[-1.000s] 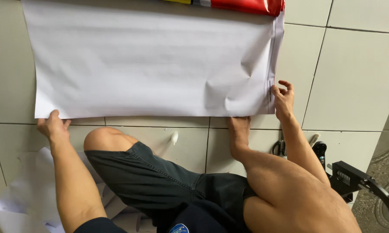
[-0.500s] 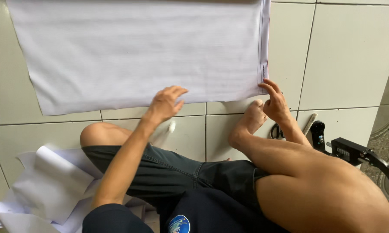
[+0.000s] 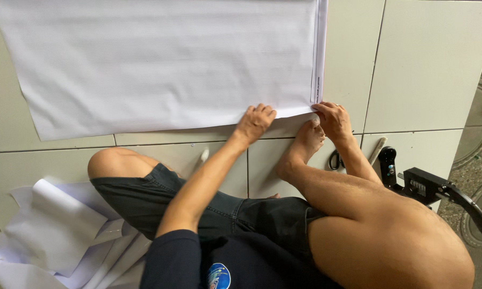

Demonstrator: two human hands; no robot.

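I am looking down at a big white sheet [image 3: 160, 59] that is lying flat on the pale floor tiles [image 3: 428, 59]. The sheet is smooth and thin, with faint fine lines across it, and it is shaped like a long box. Its right side is showing two or three thin layers stacked together.

My left hand [image 3: 256, 122] is pressing down on the near edge of the sheet, with the fingers bent and resting on top. My right hand [image 3: 333, 119] is pinching the near right corner of the sheet with fingers held close together. A bare foot [image 3: 306, 142] is sitting right between the hands, touching the sheet's edge.

Crumpled white paper [image 3: 54, 230] is piling up by the left knee. Scissors [image 3: 335, 159] and a black tool [image 3: 420, 184] are lying on the tiles to the right. The tiles past the sheet's right edge are giving lots of open room.
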